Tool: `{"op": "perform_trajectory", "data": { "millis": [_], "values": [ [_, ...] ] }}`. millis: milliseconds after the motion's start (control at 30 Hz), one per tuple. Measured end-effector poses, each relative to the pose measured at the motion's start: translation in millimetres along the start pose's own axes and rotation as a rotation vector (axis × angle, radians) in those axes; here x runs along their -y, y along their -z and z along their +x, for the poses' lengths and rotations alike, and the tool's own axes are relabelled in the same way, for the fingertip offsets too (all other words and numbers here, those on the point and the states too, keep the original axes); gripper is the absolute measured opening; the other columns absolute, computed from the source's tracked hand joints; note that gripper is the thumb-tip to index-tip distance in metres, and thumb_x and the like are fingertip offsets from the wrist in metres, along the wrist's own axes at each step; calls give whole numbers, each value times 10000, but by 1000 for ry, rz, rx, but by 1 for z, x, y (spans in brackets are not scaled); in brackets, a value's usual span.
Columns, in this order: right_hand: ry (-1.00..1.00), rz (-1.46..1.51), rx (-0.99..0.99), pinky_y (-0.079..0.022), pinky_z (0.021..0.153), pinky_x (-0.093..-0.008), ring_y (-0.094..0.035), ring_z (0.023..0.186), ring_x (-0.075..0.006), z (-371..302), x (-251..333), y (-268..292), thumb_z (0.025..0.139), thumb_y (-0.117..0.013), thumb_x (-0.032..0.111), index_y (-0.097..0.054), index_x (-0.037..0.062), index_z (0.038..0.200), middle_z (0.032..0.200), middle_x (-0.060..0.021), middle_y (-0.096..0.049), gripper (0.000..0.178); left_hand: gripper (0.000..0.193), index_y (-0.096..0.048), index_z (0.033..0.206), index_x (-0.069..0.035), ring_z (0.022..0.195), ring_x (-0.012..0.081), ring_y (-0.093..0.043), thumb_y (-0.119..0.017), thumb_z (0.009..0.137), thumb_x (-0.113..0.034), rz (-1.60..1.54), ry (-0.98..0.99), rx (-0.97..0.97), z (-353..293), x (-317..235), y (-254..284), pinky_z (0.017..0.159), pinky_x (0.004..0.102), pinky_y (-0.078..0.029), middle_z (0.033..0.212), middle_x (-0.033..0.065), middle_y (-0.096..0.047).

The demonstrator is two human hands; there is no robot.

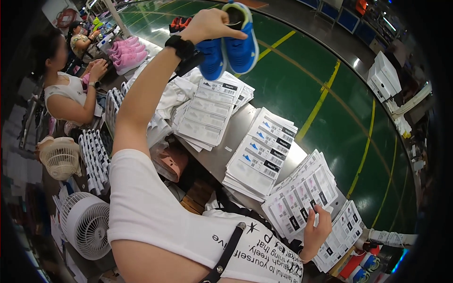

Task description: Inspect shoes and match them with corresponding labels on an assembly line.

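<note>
Head view: the raised left hand (210, 23) grips two blue shoes (230, 45). The right hand (315, 232) pinches one label from four label stacks (258, 153).

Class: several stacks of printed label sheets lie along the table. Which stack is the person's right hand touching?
The stack of label sheets with pinkish shoe pictures, second from the near end. The right hand rests on its lower edge; the stacks further along lie untouched.
</note>
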State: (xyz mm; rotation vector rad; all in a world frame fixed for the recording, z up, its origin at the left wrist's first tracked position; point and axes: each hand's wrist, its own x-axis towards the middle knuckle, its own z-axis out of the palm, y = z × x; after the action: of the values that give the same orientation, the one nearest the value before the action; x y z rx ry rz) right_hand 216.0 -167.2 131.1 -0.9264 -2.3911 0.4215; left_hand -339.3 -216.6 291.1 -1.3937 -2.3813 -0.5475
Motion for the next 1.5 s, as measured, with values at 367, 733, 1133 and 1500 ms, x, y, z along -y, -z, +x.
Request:
{"op": "perform_trajectory", "data": {
  "millis": [367,733,1133,1500],
  "values": [
    [-230,54,-165,-483,769,-329,-648,862,-239,-28,-3,24,921,-615,136,-650,-24,1018,948,-135,-677,191,306,-664,679,-90,697,262,-608,-775,542,-339,-199,-1202,237,-59,-219,-36,716,361,-461,655,87,-614],
    [-630,554,-128,-386,1012,-372,-493,1215,-281,-48,0,-6,954,-555,359,-375,-62,1384,1339,-196,-487,628,226,-717,889,-46,1268,294,-466,-599,762,-191,-21,-1847,196,-164,-289,-60,1045,456,-376,1221,158,-600],
    [-814,564,-99,-572,735,-310,-667,955,-217,-14,-26,10,801,-664,84,-503,-16,1329,1115,-204,-654,561,703,-430,1355,37,1130,448,-570,-706,721,-94,-783,-280,595,-269,-285,-103,873,402,-513,1390,313,-427],
    [-552,67,-59,-561,776,-360,-687,893,-326,-38,8,16,720,-714,92,-551,-34,1239,1001,-184,-681,559,565,-604,1161,-1,1134,411,-568,-802,641,-93,-725,-611,583,-245,-271,-98,901,453,-502,1302,218,-524]
  ]
}}
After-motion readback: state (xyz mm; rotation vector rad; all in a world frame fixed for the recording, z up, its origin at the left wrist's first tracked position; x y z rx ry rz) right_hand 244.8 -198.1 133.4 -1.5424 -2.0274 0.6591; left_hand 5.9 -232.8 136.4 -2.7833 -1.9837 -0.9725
